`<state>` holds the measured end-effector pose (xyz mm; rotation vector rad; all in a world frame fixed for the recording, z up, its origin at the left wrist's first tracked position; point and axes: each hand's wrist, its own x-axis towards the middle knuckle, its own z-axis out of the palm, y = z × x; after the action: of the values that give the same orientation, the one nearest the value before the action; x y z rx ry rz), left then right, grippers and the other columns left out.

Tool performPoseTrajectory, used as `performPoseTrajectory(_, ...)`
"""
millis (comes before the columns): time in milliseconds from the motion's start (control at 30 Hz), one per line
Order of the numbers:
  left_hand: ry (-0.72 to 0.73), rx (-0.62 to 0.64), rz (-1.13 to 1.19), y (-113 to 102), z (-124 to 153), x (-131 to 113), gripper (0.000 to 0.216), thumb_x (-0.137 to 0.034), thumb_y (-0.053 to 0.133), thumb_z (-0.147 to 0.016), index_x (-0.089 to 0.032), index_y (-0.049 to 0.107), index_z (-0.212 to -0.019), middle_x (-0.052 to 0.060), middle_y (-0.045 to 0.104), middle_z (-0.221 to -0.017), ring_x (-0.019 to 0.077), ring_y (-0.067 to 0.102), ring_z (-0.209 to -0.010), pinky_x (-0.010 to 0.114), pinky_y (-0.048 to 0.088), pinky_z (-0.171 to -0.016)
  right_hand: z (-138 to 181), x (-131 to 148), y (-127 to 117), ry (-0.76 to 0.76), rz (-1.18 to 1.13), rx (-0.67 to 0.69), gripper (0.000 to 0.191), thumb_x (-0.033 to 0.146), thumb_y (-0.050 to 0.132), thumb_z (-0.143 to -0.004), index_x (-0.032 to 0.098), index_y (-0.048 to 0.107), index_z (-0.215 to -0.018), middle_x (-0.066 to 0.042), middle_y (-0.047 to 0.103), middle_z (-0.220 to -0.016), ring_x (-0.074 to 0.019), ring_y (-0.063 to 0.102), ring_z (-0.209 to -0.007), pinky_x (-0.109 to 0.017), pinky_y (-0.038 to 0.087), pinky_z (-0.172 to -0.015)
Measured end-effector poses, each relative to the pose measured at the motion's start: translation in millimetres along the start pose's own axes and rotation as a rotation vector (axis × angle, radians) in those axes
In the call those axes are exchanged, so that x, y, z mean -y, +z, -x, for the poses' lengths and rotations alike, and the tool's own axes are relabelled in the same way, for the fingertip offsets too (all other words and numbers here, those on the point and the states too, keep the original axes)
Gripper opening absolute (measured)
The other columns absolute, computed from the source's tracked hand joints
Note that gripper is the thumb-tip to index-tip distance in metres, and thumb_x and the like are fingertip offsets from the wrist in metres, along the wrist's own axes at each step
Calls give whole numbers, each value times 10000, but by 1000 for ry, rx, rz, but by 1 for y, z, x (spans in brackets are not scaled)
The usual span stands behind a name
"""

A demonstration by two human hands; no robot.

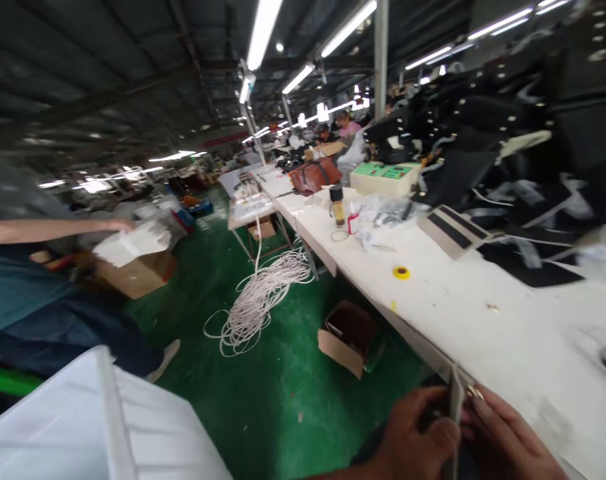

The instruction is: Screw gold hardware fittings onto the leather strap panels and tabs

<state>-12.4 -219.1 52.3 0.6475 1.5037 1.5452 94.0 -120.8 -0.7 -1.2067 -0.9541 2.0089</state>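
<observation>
Pinched a thin pale strip (455,400) between both hands at the bottom of the view, hard against the near edge of the white desk (483,313). Left hand (417,433) curled round the strip from one side, fingers closed; right hand (503,440) pressed to it from the other, fingertips together on its upper end. Held upright, edge-on to the camera; too blurred to tell what material.

Judged as the gripping stage: strip secured in two hands, not yet laid on the desk or drawn apart. Any next move with it would call for a steady two-sided pinch and care at the desk edge, where the strip could snag.

Farther along the desk: a yellow tape roll (401,272) lying well apart from the hands, a small dark-capped bottle (337,205), and a heap of dark garments (507,133) to the right. On the green floor (283,400), a coil of white cord (263,293) and an open cardboard box (350,337). At far left, a co-worker's arm (47,230) stretched toward white material (127,243).
</observation>
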Motion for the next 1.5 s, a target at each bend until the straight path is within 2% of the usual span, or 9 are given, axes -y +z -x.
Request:
performPoseTrajectory(100,105,163,-48,3,5,-3,842,-643,832,-743,-159,643,-1404,149,702,-1350,348,638,-1250,420,479,-1117,20,17,16,-47,-177,17,442,459,924,-695,257,747,-1047,-11,789,-960,-148,738,-764,-228,629,-653)
performPoseTrajectory(200,-1,166,-144,11,1,-3,543,-568,695,-915,-173,696,-1287,106,753,-1238,304,667,-1186,400,512,-1062,24,31,19,-52,-343,13,383,381,954,-688,240,746,-977,15,763,-862,-103,704,-728,-174,567,-628)
performPoseTrajectory(333,-84,144,-168,20,-4,-8,462,-548,559,-1007,-146,736,-1151,79,783,-1059,270,694,-1059,358,545,-944,33,42,3,-118,-387,40,329,360,934,-729,223,747,-962,-1,764,-892,-97,691,-730,-183,533,-648)
performPoseTrajectory(533,-80,108,-225,30,-9,-13,447,-564,613,-973,-141,752,-1017,45,764,-866,235,686,-915,301,539,-823,46,54,-19,-300,-59,1,281,410,864,-810,207,754,-972,-6,730,-823,-137,680,-725,-249,534,-679)
performPoseTrajectory(700,-49,92,-230,35,-10,-15,417,-556,641,-963,-152,745,-954,39,749,-841,219,679,-879,278,527,-766,48,55,-30,-388,108,-82,312,423,847,-815,231,776,-1051,-13,754,-869,-161,698,-754,-290,551,-724)
performPoseTrajectory(867,-18,91,-274,37,-7,-17,405,-538,633,-977,-152,722,-893,21,714,-780,213,680,-868,277,527,-765,51,58,-36,-460,306,-147,218,425,807,-842,229,792,-936,-31,783,-907,-173,684,-762,-307,536,-725)
performPoseTrajectory(1133,75,136,-378,38,-1,-16,405,-499,563,-1036,-166,751,-1170,41,767,-964,208,694,-935,278,527,-819,58,68,-35,-550,466,-147,133,363,769,-864,231,782,-872,-9,776,-851,-169,691,-758,-278,515,-687)
performPoseTrajectory(1300,175,176,-464,36,0,-18,385,-460,525,-1063,-189,743,-1229,46,773,-1021,193,692,-927,281,518,-840,59,68,-37,-585,525,-149,105,336,757,-879,233,774,-868,3,770,-830,-158,687,-728,-264,505,-660)
performPoseTrajectory(1500,280,240,-541,30,-1,-20,375,-413,498,-1077,-227,701,-1332,66,763,-1161,202,693,-974,309,512,-897,59,69,-37,-751,686,-98,61,232,696,-932,232,735,-886,11,743,-857,-143,679,-769,-264,511,-729)
